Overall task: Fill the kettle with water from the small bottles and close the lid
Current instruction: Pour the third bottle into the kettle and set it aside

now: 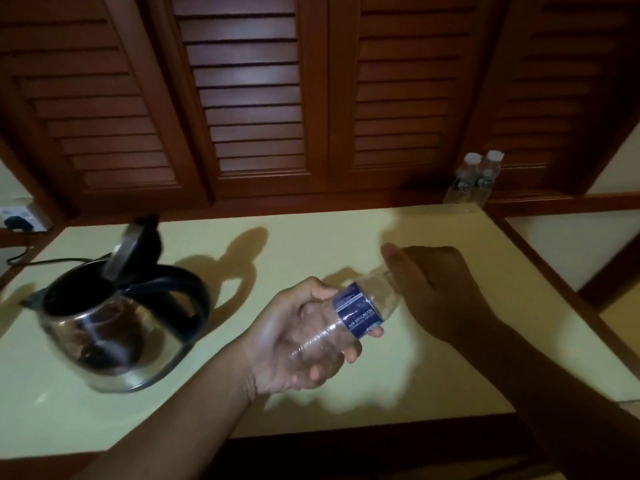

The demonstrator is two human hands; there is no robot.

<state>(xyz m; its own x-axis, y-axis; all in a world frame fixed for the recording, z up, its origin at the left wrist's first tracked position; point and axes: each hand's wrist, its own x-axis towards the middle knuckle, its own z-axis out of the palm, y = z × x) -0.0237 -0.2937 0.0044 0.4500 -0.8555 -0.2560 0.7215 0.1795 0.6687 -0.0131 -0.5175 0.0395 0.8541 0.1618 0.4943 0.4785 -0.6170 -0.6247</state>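
A steel kettle [114,327] with a black handle stands at the left of the pale counter [294,237], its lid [130,249] tipped up and open. My left hand [298,337] grips a small clear bottle [360,308] with a blue label, held on its side above the counter, neck pointing right. My right hand [436,289] closes round the bottle's neck and cap end, hiding the cap. The bottle looks almost empty. Two more small bottles [476,174] with white caps stand at the counter's far right corner.
Dark louvred wooden doors [249,98] rise behind the counter. A wall socket with a plug [19,218] sits at the far left, and the kettle's black cord [41,262] runs toward it. A wooden frame edges the counter on the right.
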